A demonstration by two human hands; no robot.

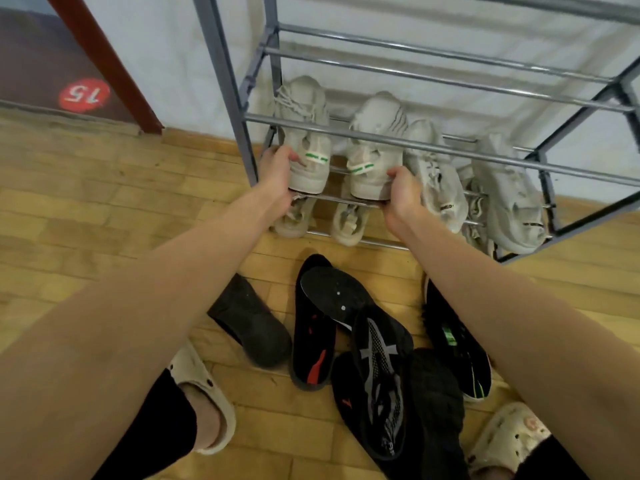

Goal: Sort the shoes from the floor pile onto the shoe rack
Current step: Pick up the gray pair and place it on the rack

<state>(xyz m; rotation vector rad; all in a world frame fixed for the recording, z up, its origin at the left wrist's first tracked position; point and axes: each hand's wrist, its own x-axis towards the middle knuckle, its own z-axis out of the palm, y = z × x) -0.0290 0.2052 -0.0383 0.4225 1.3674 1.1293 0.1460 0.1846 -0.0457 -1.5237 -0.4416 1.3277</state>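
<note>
Both hands gripping beige sneakers on rack.
L hand (277, 174) fingers curling round L sneaker (308, 164) heel, R hand (403, 192) closing on R sneaker (372, 168) heel; both sitting on shoe rack (346, 129) lower shelf; black shoes (363, 341) lying piled on floor.

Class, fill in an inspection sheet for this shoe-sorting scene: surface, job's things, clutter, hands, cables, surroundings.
Surface: wooden plank floor.
Job's things: grey metal shoe rack; pale sneakers on its two lower tiers, the upper bars bare; two pale sneakers with green heel tabs, left one and right one, on the second tier; dark shoes piled on the floor.
Clutter: a loose black insole on the pile.
Hands: left hand grips the left sneaker's heel; right hand grips the right sneaker's heel.
Cables: nothing seen.
Surroundings: white wall; red round "15" sticker; the person's beige slippers.
</note>
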